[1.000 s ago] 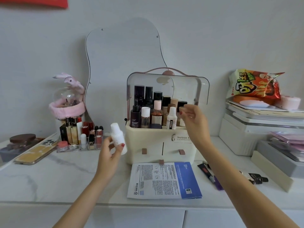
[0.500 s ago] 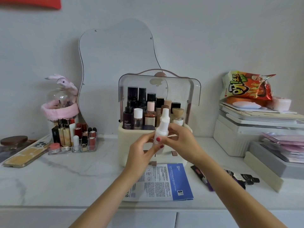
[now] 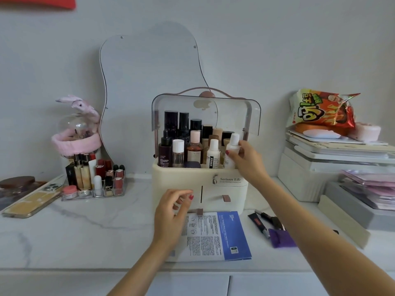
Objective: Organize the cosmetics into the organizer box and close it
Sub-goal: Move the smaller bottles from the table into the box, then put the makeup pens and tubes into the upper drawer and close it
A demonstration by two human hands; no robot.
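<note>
There is only one view, from a camera worn on the person's head, so nothing is shared with a second one. It looks forward and slightly down across a white marble-patterned counter point(image 3: 89, 227) toward the pale wall behind. The cream organizer box point(image 3: 198, 189) sits dead centre and close, within arm's reach. Both forearms rise from the bottom edge. The wide lens bows the counter's front edge and takes in the snack bag point(image 3: 320, 110) at far right.
</note>
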